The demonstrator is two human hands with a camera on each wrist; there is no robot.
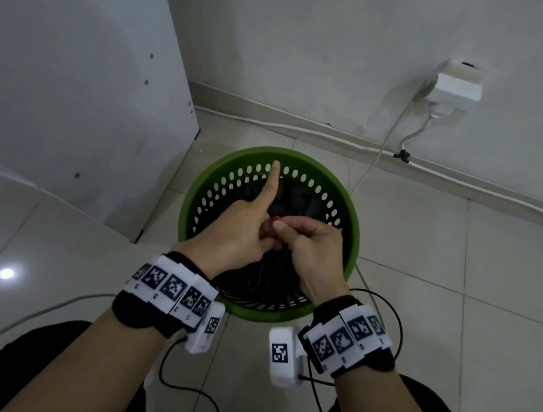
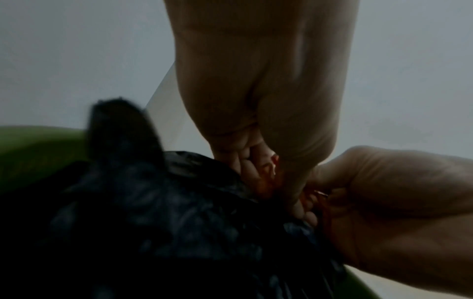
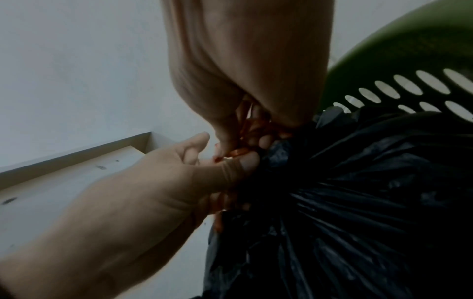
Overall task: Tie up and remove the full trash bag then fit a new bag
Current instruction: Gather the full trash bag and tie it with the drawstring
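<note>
A green perforated bin (image 1: pixel 354 223) stands on the floor with a full black trash bag (image 1: pixel 264 274) gathered to a neck inside it. My left hand (image 1: pixel 242 233) grips that neck with curled fingers and thumb, while its index finger points straight ahead over the bin. My right hand (image 1: pixel 313 246) pinches the red drawstring (image 1: pixel 276 221) right beside it. In the right wrist view the red drawstring (image 3: pixel 256 125) loops between my right hand (image 3: pixel 243 70) and left hand (image 3: pixel 153 182) above the bag (image 3: pixel 358 192). The left wrist view shows the left hand (image 2: pixel 256 168), right hand (image 2: pixel 384 192) and bag (image 2: pixel 153 212).
A white cabinet (image 1: pixel 75 59) stands close on the bin's left. On the wall at the back right is a socket with a white adapter (image 1: pixel 456 86), and its cable (image 1: pixel 381 151) drops to the tiled floor (image 1: pixel 462 265) behind the bin. My knees fill the bottom edge.
</note>
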